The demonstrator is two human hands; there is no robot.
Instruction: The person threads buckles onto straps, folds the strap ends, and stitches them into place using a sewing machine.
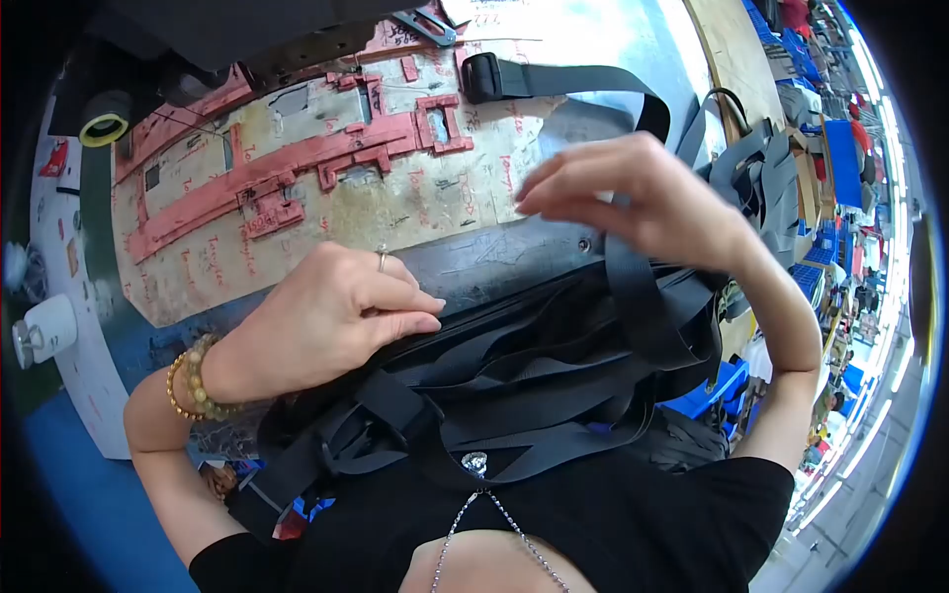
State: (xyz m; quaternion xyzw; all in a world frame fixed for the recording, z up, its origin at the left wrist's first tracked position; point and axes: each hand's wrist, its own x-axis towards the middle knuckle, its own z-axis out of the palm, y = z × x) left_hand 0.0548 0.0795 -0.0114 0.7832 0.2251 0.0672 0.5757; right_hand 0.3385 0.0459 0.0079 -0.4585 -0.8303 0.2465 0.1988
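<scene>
My left hand (341,306), with a ring and a beaded bracelet, is pinched closed at the front edge of the work surface, by the black straps. What it holds, if anything, is too small to tell. Raised over the right part of the surface is my right hand (633,193), fingers bent and apart from the thumb, slightly blurred, with nothing visible in it. A pile of black straps (534,366) lies across my lap. One strap with a black buckle (482,79) stretches over the top of the surface.
A template board (395,212) with red raised guides and handwriting covers the metal surface. A dark machine head (198,49) overhangs the upper left. Metal snips (427,28) lie at the top. More straps (761,178) hang at the right, near blue bins (712,390).
</scene>
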